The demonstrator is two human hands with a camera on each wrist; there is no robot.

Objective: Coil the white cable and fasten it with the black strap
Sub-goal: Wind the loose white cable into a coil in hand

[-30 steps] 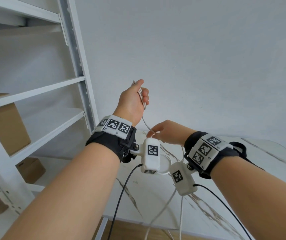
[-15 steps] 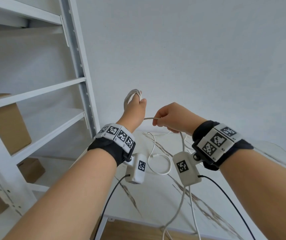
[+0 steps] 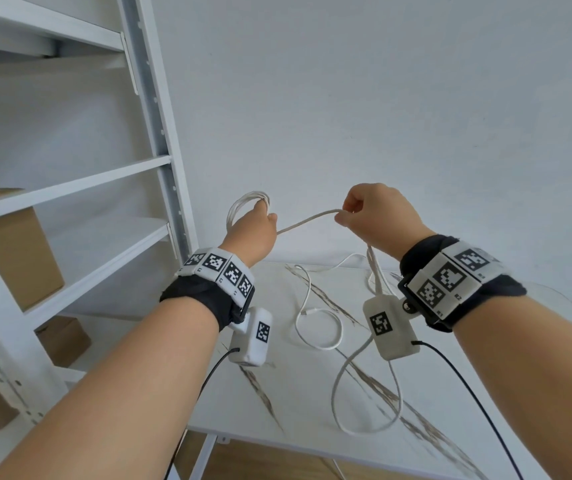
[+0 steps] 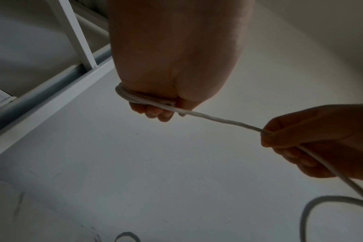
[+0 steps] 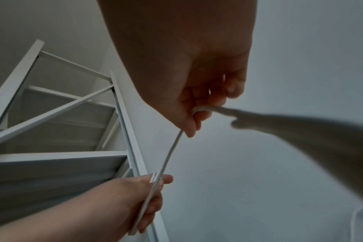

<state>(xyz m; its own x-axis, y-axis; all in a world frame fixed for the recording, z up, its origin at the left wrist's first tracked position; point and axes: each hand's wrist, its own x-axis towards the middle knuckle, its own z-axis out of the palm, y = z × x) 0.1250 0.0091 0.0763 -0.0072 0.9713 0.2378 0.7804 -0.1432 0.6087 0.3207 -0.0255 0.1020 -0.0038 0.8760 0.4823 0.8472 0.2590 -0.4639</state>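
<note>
My left hand [image 3: 255, 226] is raised above the table and grips several loops of the white cable [image 3: 243, 204] wound round its fingers [image 4: 153, 113]. From those loops a taut length of the white cable [image 4: 222, 120] runs across to my right hand [image 3: 369, 216], which pinches it between thumb and fingers [image 5: 194, 121]. Below the right hand the cable hangs down and lies in loose loops on the table [image 3: 343, 403]. A second thin white cable [image 3: 315, 327] lies curled on the table between my wrists. No black strap shows in any view.
A white marble-patterned table [image 3: 298, 393] stands against a plain white wall. A white metal shelf unit [image 3: 153, 133] stands at the left with cardboard boxes [image 3: 18, 258] on its shelves. Black sensor leads hang from both wrist cameras.
Both hands have risen and moved apart. My right hand has drawn out a fresh length of cable to the right, and more loops now sit round my left hand.
</note>
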